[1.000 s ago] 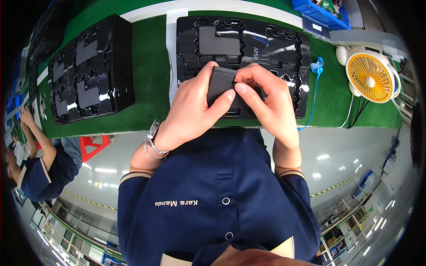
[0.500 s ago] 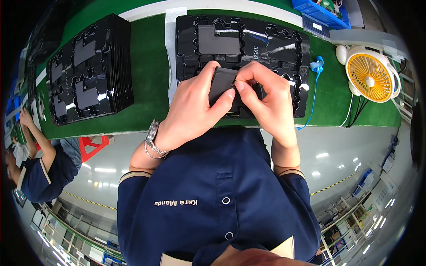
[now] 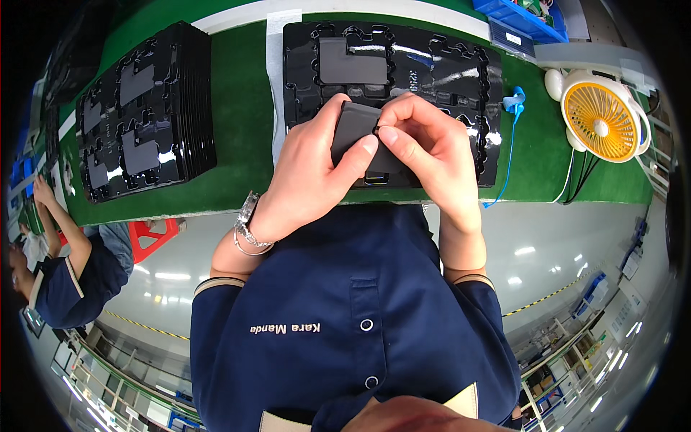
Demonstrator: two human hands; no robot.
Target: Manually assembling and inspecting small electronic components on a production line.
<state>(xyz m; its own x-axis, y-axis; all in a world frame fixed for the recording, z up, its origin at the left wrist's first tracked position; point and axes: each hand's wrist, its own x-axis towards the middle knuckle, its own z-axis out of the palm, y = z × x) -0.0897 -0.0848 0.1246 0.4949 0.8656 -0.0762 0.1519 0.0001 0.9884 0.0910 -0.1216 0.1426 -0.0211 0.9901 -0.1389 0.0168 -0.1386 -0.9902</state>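
Note:
A flat, dark grey pack [image 3: 354, 124] is gripped in my left hand [image 3: 311, 167], its thumb lying across the near face and the fingers behind. My right hand [image 3: 434, 150] pinches thumb and forefinger together at the pack's right edge. A tiny dark bit shows at that pinch, too small to name. Both hands are over the near part of a glossy black moulded tray [image 3: 448, 88]. In the tray's upper left pocket lies a grey L-shaped flat piece [image 3: 353, 68]. My hands hide some of the tray's near pockets.
To the left rises a stack of black trays [image 3: 191, 108] with grey pieces in the top one. Right of my tray are a blue cord [image 3: 512, 137] and a yellow-and-white fan [image 3: 599, 122]. A blue bin [image 3: 529, 21] stands far right. Another person [image 3: 75, 277] sits at left.
Both hands have shifted slightly left and away from me with the pack, which is turned a little. The tray has moved slightly away from me too. The right-hand pinch stays at the pack's edge.

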